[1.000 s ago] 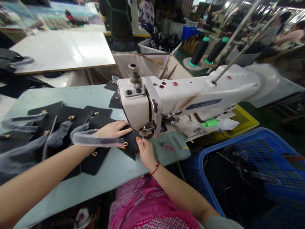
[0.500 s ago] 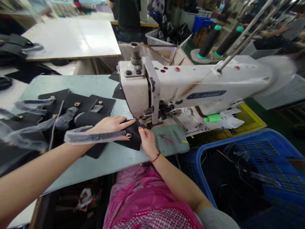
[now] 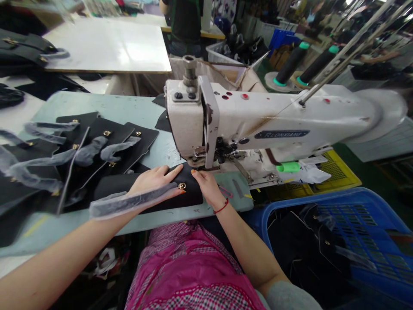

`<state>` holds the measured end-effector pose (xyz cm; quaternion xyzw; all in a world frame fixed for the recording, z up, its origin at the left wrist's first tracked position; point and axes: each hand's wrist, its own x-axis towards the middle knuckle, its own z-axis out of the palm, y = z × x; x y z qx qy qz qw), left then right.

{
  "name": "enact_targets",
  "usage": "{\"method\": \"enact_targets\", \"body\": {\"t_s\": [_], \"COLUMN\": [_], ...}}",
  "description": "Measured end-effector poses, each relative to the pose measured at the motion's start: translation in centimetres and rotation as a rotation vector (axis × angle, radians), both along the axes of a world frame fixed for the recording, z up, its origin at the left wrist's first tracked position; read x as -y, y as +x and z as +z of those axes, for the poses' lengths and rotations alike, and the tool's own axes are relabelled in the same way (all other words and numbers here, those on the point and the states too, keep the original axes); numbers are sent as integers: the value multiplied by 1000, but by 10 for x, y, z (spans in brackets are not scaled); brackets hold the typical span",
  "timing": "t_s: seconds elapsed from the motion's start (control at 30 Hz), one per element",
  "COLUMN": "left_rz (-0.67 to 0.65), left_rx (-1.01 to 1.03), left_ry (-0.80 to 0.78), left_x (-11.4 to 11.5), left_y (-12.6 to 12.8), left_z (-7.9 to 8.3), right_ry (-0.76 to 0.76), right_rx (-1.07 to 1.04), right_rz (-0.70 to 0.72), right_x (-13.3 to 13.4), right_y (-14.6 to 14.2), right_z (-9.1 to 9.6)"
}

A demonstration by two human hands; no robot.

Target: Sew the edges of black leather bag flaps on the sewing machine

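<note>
A black leather piece (image 3: 193, 196) with a small gold clasp (image 3: 182, 186) lies under the head of a white sewing machine (image 3: 258, 120). My left hand (image 3: 156, 178) rests flat on the piece, fingers stretched toward the needle, a strip of clear plastic wrap (image 3: 129, 202) lying across its wrist. My right hand (image 3: 208, 187) presses flat on the piece's right side, fingertips just before the presser foot (image 3: 201, 161).
Several black leather pieces with gold clasps and plastic wrap (image 3: 80, 150) are piled on the pale green table (image 3: 106, 110) at left. Small thread snips (image 3: 226, 189) lie right of my right hand. A blue basket (image 3: 371, 206) of black pieces stands at right. Another person stands behind a white table.
The black piece has turned and slid toward me, now lying longer along the table's front edge. Both hands moved with it and still press it flat.
</note>
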<state>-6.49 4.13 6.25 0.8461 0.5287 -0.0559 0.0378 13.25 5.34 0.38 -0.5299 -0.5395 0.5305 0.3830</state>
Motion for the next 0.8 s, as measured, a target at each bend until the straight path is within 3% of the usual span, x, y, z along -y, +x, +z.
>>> {"method": "enact_targets", "body": {"t_s": [0.13,0.27,0.47,0.8], "left_rz": [36,28,15,15], "left_rx": [-6,-12,-39,-23], "left_ry": [8,24,28,-53], "left_x": [0,-4,-6,-17], "left_y": [5,4,2,2], "left_z": [3,3,3,6], "right_ry": [42,152,60,3], "right_rx": [44,109,63,-76], "right_rz": [56,111,164,121], "right_x": [5,34,78,77], "right_y": [11,29,41,32], "right_z": [6,4,-17,-16]}}
